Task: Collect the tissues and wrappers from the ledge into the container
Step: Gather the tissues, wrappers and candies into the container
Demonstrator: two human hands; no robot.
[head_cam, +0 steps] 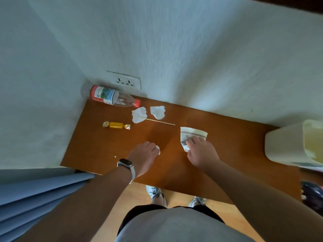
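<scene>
On the brown wooden ledge point(227, 154), my left hand point(143, 157) is closed around a small crumpled white tissue point(158, 148) that pokes out past the fingers. My right hand point(201, 152) presses its fingers on a printed paper wrapper point(191, 134) lying flat. Further back lie two torn white tissue pieces point(139, 114) point(157, 111), a thin wooden stick point(160, 121) and a yellow candy in a gold-ended wrapper point(116, 125). The pale container point(286, 145) stands at the ledge's right end, its yellowish inside showing.
A plastic bottle point(113, 96) with a red cap lies on its side in the back left corner under a wall socket point(126, 82). White walls close the back and left. A blue curtain point(40, 193) hangs at the lower left. A tiny white crumb point(115, 156) sits near my left wrist.
</scene>
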